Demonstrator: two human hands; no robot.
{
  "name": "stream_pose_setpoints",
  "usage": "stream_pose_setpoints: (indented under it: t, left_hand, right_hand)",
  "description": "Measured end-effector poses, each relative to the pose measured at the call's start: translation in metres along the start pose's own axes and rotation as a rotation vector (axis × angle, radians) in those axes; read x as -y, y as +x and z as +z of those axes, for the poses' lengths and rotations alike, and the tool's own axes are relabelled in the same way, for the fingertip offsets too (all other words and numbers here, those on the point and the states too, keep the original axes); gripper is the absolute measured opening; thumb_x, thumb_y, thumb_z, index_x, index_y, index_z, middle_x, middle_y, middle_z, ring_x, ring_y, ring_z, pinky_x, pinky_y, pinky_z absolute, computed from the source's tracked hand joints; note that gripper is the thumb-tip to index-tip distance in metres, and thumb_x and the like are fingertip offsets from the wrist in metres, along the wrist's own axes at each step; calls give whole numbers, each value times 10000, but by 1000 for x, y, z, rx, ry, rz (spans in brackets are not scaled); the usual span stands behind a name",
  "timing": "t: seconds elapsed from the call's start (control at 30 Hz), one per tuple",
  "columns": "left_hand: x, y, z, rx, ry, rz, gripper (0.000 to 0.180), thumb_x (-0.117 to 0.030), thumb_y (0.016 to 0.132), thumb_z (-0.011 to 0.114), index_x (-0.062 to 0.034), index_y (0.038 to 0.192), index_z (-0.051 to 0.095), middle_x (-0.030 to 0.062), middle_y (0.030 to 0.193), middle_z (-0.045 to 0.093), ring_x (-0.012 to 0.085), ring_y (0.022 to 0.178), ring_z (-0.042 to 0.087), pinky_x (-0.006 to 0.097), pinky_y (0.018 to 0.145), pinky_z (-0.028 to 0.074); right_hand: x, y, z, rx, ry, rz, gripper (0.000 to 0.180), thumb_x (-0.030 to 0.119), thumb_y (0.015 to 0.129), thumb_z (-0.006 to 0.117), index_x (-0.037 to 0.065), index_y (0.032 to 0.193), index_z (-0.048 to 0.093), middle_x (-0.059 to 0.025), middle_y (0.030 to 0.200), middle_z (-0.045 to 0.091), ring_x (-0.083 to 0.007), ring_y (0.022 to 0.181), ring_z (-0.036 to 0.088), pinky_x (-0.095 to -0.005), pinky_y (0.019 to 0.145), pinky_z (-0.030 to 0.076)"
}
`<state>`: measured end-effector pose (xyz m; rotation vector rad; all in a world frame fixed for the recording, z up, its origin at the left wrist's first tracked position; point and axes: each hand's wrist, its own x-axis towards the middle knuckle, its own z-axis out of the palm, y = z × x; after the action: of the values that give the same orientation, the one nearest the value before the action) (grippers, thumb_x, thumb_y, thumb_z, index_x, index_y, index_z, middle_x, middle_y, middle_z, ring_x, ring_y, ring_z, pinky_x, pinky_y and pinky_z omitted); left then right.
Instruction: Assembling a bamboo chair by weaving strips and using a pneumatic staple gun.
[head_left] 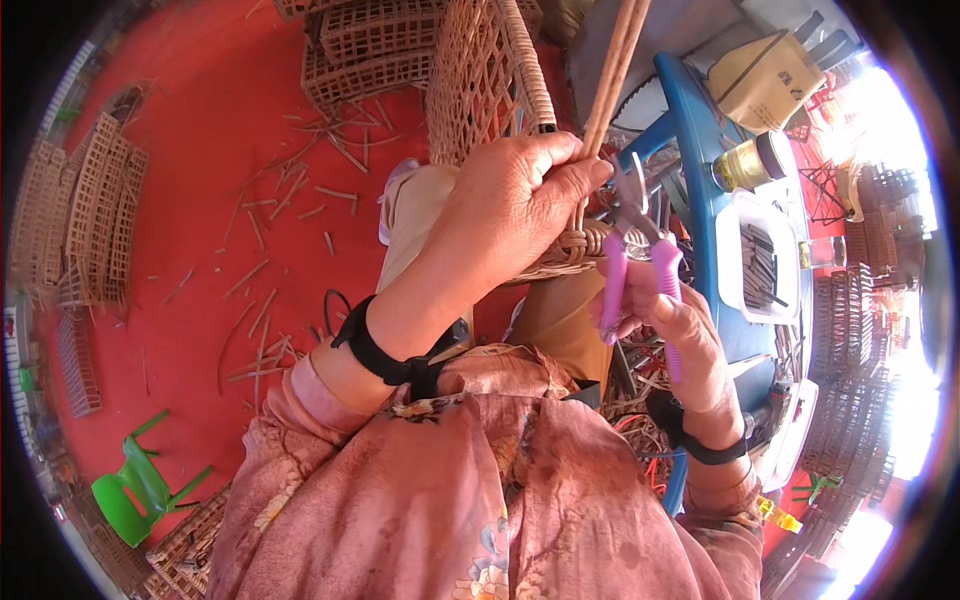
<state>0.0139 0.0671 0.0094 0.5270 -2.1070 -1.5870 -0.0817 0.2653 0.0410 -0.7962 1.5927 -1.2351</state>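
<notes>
My left hand is closed, with thumb and forefinger pinching a few long rattan canes that rise up and to the right. Under and beyond that hand stands a woven rattan basket with open lattice sides and a thick wrapped rim, by my knees. Wrapped round the purple handles of a pair of pruning shears is my right hand. The shears' blades point upward, spread apart, just right of the canes. Whether a blade touches a cane I cannot tell.
At right stands a blue stool bearing a white tub of dark sticks, a yellowish jar and a tan box. Cane offcuts litter the red floor. Lattice baskets and a green chair are at left.
</notes>
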Motion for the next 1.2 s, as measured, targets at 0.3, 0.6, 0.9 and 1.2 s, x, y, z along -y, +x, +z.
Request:
stream_pose_setpoints:
  t: [0.3,0.6,0.9,1.2]
  left_hand:
    - [30,0,0,26,-795,-215,229,-264,944,673,-47,970,741,-15,857,696,42,714,544,191,659,427]
    - [26,-7,-6,7,-860,-264,235,-251,955,660,-32,989,737,4,881,704,42,736,550,200,696,443]
    - [29,1,-14,78,-412,13,283,-284,936,685,-19,1015,744,41,919,728,94,881,637,254,818,484]
    - [36,12,-22,180,-341,135,255,-249,940,678,-6,984,742,48,903,716,110,879,649,267,815,509]
  right_hand:
    - [4,0,12,-76,-1,64,670,566,902,578,-48,1169,581,-64,976,598,-156,924,532,-306,866,422]
    - [18,-8,0,-100,-336,145,607,550,898,592,-28,1087,588,-78,860,585,-161,836,541,-327,767,428]
    - [36,-12,12,-83,-739,176,575,482,900,616,-44,1128,587,-168,765,569,-321,713,582,-389,680,450]
    - [34,-13,15,-164,-1299,-100,701,393,778,769,8,1299,501,-186,1062,605,-389,968,582,-484,855,446]
